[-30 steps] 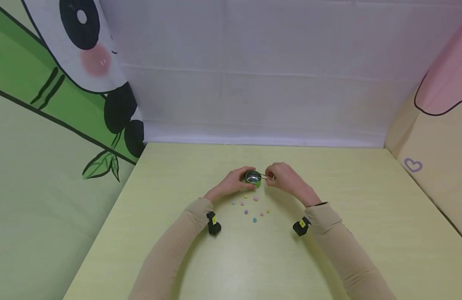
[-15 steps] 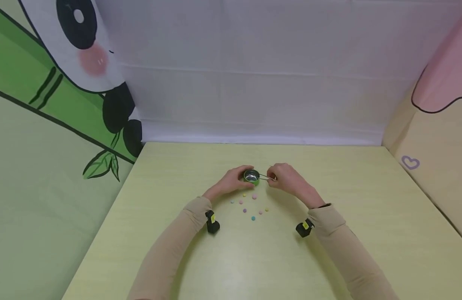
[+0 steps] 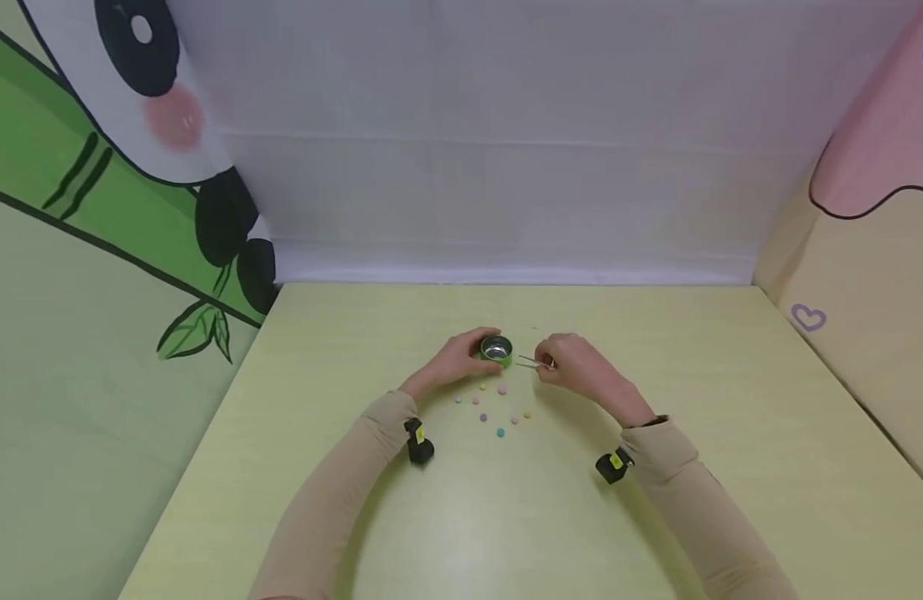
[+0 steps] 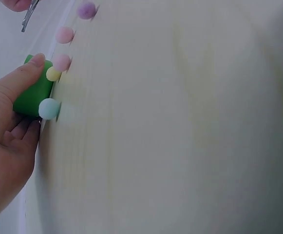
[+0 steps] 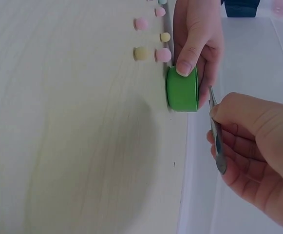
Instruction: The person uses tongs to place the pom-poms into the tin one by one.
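Note:
A small round green tin (image 3: 496,350) with a shiny metal inside stands on the table. My left hand (image 3: 456,357) grips its left side, thumb on the near wall and fingers behind. To the right of the tin, my right hand (image 3: 574,364) pinches metal tweezers (image 5: 217,141), whose two tips point toward the tin with a gap between them. In the head view the tips are just off the tin's rim and nothing shows between them. Several small pompoms, among them a teal one (image 3: 501,432) and a purple one (image 4: 87,10), lie scattered in front of the tin.
The pale wood-look table (image 3: 461,517) ends at a white cloth backdrop (image 3: 506,183). Printed panels stand at the left and right sides. Each wrist carries a small black camera, the left camera (image 3: 420,448) hanging just over the tabletop.
The tweezers' tips have drawn back from over the tin to beside it, on the right, as my right hand moved away. My left hand still holds the tin. The view has shifted slightly.

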`<action>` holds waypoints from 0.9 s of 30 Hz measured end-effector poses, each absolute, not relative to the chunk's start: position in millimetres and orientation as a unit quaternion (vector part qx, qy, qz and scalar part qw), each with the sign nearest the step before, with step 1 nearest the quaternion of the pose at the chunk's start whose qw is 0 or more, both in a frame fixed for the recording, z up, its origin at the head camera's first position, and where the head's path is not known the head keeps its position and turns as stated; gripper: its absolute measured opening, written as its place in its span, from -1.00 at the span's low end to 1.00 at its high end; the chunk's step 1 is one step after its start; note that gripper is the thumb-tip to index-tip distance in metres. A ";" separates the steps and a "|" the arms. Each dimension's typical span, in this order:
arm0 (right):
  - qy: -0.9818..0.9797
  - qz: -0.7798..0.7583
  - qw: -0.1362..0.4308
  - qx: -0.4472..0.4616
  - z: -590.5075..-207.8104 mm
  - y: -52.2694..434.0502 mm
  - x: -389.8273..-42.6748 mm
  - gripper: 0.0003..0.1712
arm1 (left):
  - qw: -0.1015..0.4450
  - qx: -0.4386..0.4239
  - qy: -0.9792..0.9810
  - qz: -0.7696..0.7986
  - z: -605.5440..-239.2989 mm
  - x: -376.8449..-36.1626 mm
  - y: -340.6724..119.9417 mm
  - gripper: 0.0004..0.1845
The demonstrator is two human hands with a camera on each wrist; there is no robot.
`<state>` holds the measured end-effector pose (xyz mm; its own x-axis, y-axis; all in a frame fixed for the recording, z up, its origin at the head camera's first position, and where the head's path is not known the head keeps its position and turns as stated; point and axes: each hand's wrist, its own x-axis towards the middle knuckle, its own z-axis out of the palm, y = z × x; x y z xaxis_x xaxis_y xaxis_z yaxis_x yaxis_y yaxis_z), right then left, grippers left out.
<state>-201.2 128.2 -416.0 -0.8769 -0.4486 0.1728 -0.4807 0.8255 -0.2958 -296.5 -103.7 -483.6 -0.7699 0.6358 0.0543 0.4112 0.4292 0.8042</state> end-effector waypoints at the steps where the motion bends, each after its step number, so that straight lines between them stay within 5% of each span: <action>1: -0.954 0.166 0.047 0.244 -416.5 128.2 -200.3 -0.95 | 0.128 0.313 0.836 0.432 -484.0 -296.6 -103.8 -0.20; 27: -0.953 0.161 0.019 0.257 -426.9 126.8 -156.9 -0.95 | 0.114 0.318 0.841 0.422 -487.5 -299.9 -103.2 -0.18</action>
<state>-156.9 126.8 -426.9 -0.8672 -0.4835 0.1191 -0.4958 0.8159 -0.2975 -299.9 -103.2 -487.5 -0.7720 0.6310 0.0766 0.4387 0.4417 0.7826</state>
